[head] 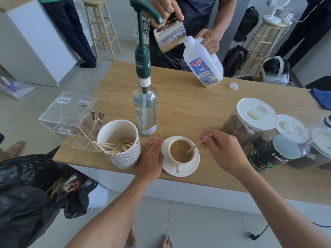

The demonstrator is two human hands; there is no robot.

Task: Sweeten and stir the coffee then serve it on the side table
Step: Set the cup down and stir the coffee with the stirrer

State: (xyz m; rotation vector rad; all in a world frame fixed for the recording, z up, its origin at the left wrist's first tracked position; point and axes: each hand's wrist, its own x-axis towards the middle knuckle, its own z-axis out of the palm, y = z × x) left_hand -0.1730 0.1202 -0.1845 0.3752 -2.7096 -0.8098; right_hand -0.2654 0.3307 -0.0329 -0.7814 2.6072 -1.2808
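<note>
Because the wooden desk carries everything near its front edge, the work sits within easy reach: the tall pump bottle of clear syrup stands just behind the saucer, and the patterned pot of spare sticks stands just to its left. The left hand lies flat, fingers straight, against the saucer's rim, likely to keep it from sliding. The right hand pinches the upper end of a wooden stirrer, so its lower end slants into the milky coffee. The cup sits on its saucer, handle toward the person. Stirring looks under way; serving is not yet done.
</note>
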